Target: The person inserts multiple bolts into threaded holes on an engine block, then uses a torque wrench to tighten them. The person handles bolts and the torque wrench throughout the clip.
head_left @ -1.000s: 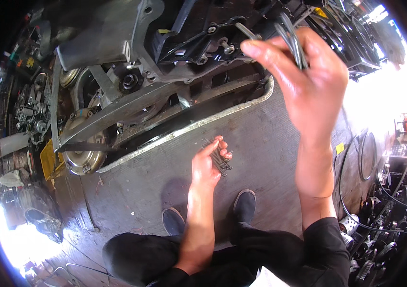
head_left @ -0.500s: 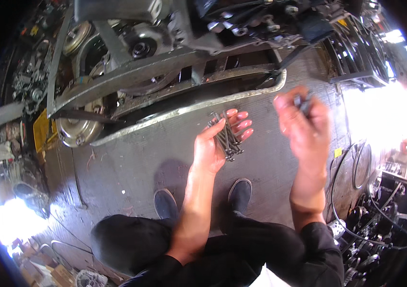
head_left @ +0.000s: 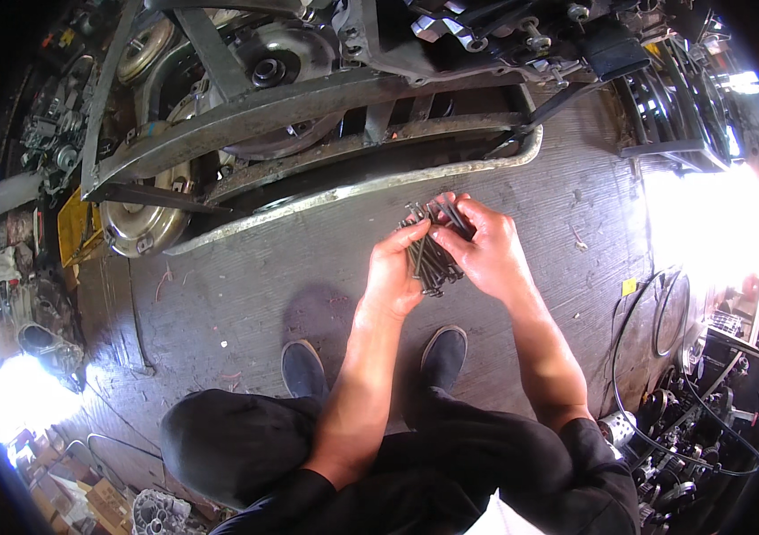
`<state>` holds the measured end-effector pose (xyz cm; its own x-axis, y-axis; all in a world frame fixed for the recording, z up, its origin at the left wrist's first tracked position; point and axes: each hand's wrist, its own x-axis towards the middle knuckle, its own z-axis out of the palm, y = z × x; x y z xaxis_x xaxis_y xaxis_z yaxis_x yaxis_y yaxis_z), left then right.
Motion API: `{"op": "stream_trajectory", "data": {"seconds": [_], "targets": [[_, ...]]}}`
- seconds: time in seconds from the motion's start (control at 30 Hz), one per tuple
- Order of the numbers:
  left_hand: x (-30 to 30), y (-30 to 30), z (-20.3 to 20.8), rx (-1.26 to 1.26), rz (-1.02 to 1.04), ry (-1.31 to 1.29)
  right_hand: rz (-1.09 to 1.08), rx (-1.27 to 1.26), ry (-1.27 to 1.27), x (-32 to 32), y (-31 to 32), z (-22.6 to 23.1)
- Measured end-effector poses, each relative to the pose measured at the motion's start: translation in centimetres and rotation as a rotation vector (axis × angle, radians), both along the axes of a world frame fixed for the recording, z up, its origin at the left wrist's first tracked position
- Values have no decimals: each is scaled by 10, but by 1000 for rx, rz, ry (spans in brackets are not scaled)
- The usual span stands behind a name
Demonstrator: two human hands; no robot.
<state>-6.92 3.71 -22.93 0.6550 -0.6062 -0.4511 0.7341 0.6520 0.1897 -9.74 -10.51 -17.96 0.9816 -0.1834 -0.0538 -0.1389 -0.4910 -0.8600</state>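
A bundle of long metal bolts (head_left: 431, 260) lies across the palm of my left hand (head_left: 394, 267), whose thumb presses over them. Their heads point various ways, several sticking out at the lower end. My right hand (head_left: 484, 245) meets the bundle from the right, thumb and fingers closed on bolts at its upper right side. Both hands are together above the floor, in front of my shoes. The fingers of the left hand are partly hidden behind the bolts and the right hand.
A metal frame (head_left: 308, 107) holding round housings stands ahead, above a light-edged tray (head_left: 344, 190). Machinery with a black block (head_left: 607, 67) rests on top. A rack (head_left: 678, 147) stands far right, a black cable loop (head_left: 615, 374) and metal parts lower right. Cardboard boxes (head_left: 105, 504) sit lower left.
My right hand has come left and down from beside the tray's right end, carrying dark bolts to the bundle in my left hand. The left hand has stayed nearly in place.
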Motion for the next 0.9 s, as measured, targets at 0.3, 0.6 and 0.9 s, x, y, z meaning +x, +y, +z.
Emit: {"op": "stream_trajectory", "data": {"seconds": [0.3, 0.6, 0.9], "targets": [[3, 0, -8, -29, 5, 46, -95, 809, 386, 6, -20, 6], [3, 0, -21, -256, 11, 12, -64, 1249, 368, 5, -28, -1], [5, 2, -27, -396, 64, 170, -77, 1452, 315, 5, -23, -3]]}}
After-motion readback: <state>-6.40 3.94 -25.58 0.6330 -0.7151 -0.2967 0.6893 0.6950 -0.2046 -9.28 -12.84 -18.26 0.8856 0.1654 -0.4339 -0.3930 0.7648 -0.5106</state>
